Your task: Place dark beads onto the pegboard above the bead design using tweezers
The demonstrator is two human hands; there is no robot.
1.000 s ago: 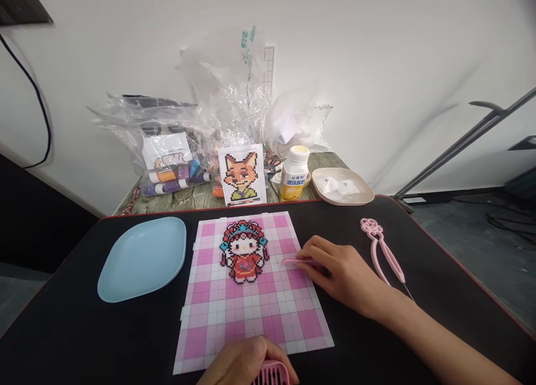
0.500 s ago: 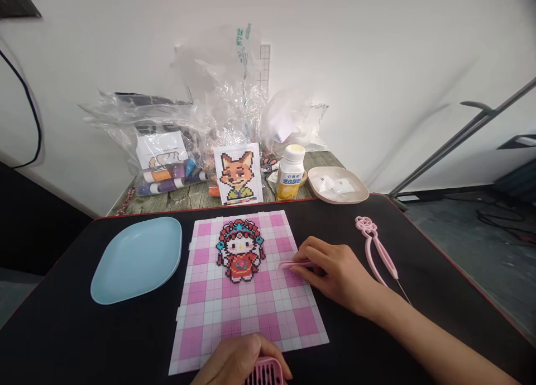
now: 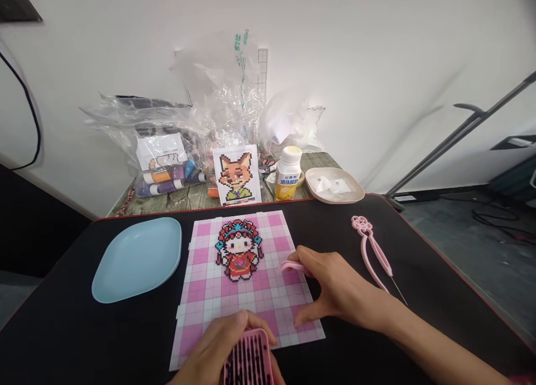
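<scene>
My left hand [image 3: 228, 340] is closed around a pink slotted bead tray [image 3: 249, 360] with black beads in its grooves, at the lower edge of the view. My right hand [image 3: 330, 284] is over the right side of the pegboard [image 3: 234, 301], its thumb spread away. A pink loop-ended tool [image 3: 292, 266] sticks out from under its bent fingers; the rest is hidden. On the pink-and-white checked board is a bead figure [image 3: 239, 251] of a white cat in a red costume and headdress.
A blue plate [image 3: 140, 259] lies left of the board. At right is a pink tool with a flower handle and a thin needle [image 3: 374, 253]. Behind stand a fox pattern card [image 3: 237, 174], a yogurt bottle [image 3: 288, 172], a beige dish [image 3: 335, 185] and plastic bags [image 3: 167, 145].
My left hand has raised the bead tray, so more of it shows. My right thumb has opened away from the pink tool, toward the board's lower right, and the tool's looped end has turned.
</scene>
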